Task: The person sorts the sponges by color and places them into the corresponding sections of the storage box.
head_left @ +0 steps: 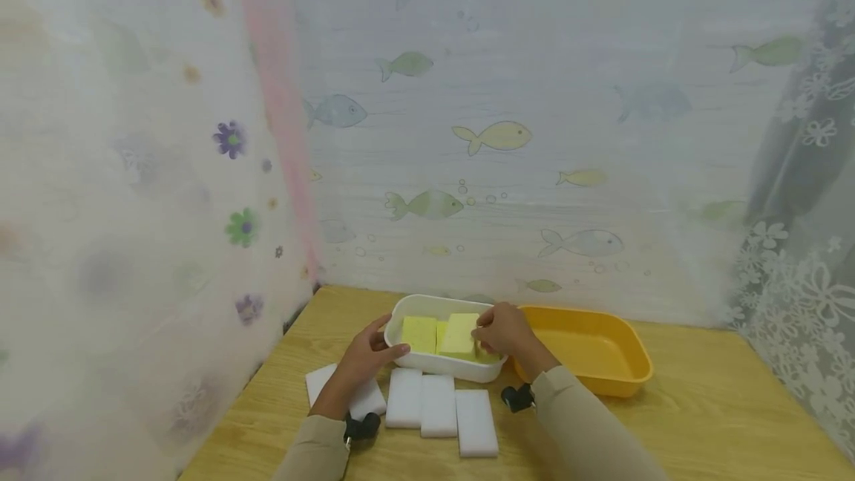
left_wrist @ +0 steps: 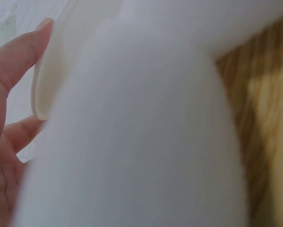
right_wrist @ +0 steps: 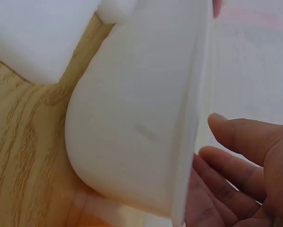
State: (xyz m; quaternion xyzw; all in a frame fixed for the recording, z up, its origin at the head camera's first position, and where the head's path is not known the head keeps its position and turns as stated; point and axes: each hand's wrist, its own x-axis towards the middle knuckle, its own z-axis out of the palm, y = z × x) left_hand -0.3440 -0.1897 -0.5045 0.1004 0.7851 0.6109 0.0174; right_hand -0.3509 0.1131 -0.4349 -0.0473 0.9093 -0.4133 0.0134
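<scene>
A white plastic tub (head_left: 444, 367) stands on the table with several yellow sponge blocks inside. My left hand (head_left: 364, 353) grips its left end, thumb over the rim (left_wrist: 39, 87). One yellow sponge (head_left: 461, 334) lies raised on top of the others, toward the right. At its right edge is my right hand (head_left: 505, 329), over the tub's right end. The right wrist view has the thumb and index finger (right_wrist: 233, 163) apart with nothing visible between them; other fingertips are hidden behind the tub wall (right_wrist: 127, 109).
White sponge blocks (head_left: 437, 407) lie in front of the tub, and more are under my left wrist. An orange tray (head_left: 601, 384) stands beside the tub at the right. Fish-patterned sheeting (head_left: 501, 228) hangs behind the wooden table (head_left: 708, 407).
</scene>
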